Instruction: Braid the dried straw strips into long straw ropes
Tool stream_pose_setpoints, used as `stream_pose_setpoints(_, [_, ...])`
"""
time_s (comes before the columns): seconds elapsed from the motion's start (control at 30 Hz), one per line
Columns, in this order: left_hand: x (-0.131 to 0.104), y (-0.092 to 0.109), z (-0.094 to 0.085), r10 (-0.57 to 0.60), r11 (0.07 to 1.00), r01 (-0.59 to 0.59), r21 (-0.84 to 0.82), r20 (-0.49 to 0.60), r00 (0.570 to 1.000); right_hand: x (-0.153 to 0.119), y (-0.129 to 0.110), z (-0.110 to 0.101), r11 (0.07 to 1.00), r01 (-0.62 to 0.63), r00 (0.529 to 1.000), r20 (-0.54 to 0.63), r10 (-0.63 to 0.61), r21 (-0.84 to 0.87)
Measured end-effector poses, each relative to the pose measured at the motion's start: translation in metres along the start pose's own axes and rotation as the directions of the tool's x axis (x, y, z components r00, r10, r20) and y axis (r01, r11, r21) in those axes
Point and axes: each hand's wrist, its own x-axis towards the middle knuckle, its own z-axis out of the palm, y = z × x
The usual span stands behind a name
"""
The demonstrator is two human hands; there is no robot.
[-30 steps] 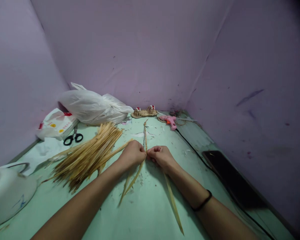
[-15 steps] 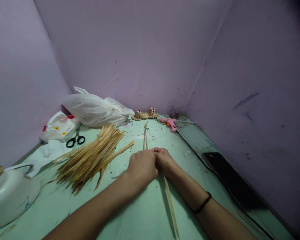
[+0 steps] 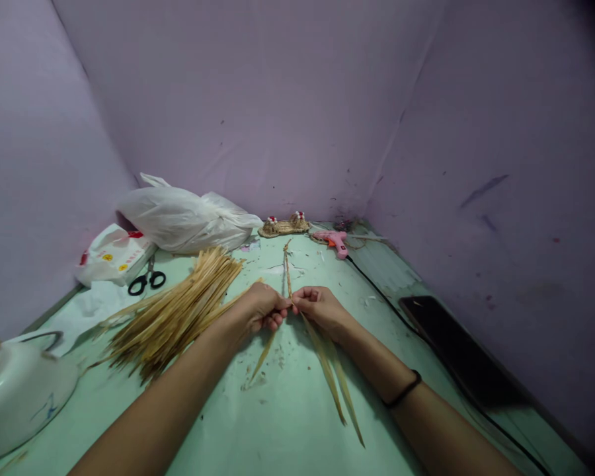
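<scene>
A thin braid of dried straw-coloured strips (image 3: pixel 287 270) runs away from me along the green tabletop, its knotted far end lying near a crack. At its near end my left hand (image 3: pixel 264 307) pinches the strips between thumb and fingers, and one loose tail hangs below it. Just to the right, my right hand (image 3: pixel 320 309) is closed in a pinch on the same braid, with two long strips (image 3: pixel 333 380) trailing toward me underneath. The fingertips of both hands nearly meet. Left of them lies a bundle of dried strips (image 3: pixel 178 314), partly behind my left forearm.
Black-handled scissors (image 3: pixel 147 281), a white box (image 3: pixel 116 258) and a plastic bag (image 3: pixel 188 215) sit at the left. A white bowl (image 3: pixel 27 403) stands nearer. Woven slippers (image 3: pixel 283 228) rest by the wall. A pink glue gun (image 3: pixel 334 242) trails its cord past a black phone (image 3: pixel 456 350).
My left hand has turned and drawn left, off the right hand it was covering. The strips' loose ends have spread apart, one now showing at the left. The view has shifted slightly.
</scene>
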Motion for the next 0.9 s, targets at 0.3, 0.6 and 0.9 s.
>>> stream_pose_setpoints(0.3, [0.015,-0.013,0.01,0.259,0.953,-0.202,0.225,-0.264,0.929,-0.011,-0.011,-0.004,0.633,0.111,0.959,-0.084,-0.27,-0.766])
stream_pose_setpoints(0.6, [-0.003,0.001,0.015,-0.012,1.0,0.017,0.018,-0.258,0.966,-0.029,-0.011,0.015,0.632,-0.02,0.951,-0.209,-0.226,-0.775])
stream_pose_setpoints(0.9, [0.0,-0.006,-0.002,0.117,0.992,-0.115,0.048,-0.047,0.992,-0.045,-0.01,0.031,0.542,0.171,0.94,-0.028,-0.34,-0.823])
